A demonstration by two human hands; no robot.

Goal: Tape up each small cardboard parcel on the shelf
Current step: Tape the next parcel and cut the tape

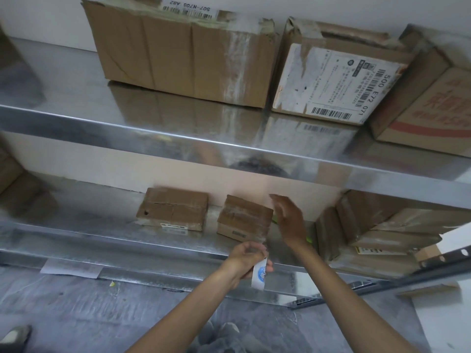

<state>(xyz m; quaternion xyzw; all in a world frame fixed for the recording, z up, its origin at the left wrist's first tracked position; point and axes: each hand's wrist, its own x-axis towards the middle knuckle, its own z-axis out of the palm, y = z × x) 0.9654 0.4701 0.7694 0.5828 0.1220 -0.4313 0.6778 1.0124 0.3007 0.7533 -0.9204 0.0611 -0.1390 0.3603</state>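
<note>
Left hand [246, 258] — fingers curled, grasping a white slip [260, 273] with a round blue mark. The slip hangs down below the thumb. Something clear seems to sit in the curl of the fingers above it; too blurred to tell what. This hand is at the front lip of the lower shelf [102, 233].

Right hand [289, 216] — released, fingers straight and together, palm turned left, holding nothing. It stands on edge over the lower shelf, just beside the right side of a small parcel [244, 217]. Cannot tell whether it touches the cardboard.

That small parcel lies flat on the lower shelf, turned a little askew, with shiny tape bands across its top. It sits up and behind the left hand, and left of the right hand.

A second parcel [173, 212] lies flat farther left on the same shelf, apart from the first, well clear of both hands.

A pile of boxes [382, 225] sits at the right end of the lower shelf. Large cartons [178, 54] stand on the upper shelf [76, 93].
</note>
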